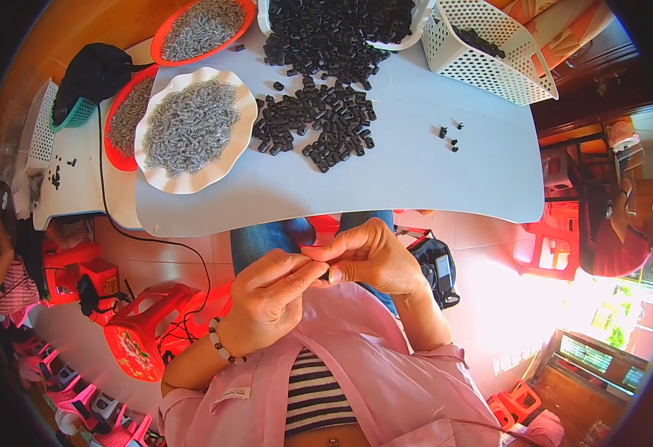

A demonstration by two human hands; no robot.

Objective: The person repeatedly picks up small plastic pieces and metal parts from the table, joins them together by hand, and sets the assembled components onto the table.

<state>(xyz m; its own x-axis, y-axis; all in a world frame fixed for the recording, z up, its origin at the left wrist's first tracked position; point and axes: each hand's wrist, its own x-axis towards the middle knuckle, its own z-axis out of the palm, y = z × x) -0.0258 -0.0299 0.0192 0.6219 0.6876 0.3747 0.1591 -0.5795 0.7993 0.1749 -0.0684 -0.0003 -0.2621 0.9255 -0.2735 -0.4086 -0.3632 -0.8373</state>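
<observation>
My left hand (270, 289) and my right hand (377, 261) meet in front of my chest, below the table's near edge. Thumbs and fingertips of both are pinched together around a small black piece (327, 276). Only a dark sliver of it shows between the fingers; the rest is hidden. Beyond my hands, a loose spread of small black plastic pieces (319, 119) lies on the pale table (416, 171). To its left stands a white scalloped plate (248, 123) heaped with small metal springs (192, 127).
Red bowls (118, 158) of springs sit at the far left, and a white tray (421, 22) of black pieces behind. A white perforated basket (490, 71) stands far right, near several tiny black parts (443, 132). A red stool (144, 320) and black cable (155, 237) are at left.
</observation>
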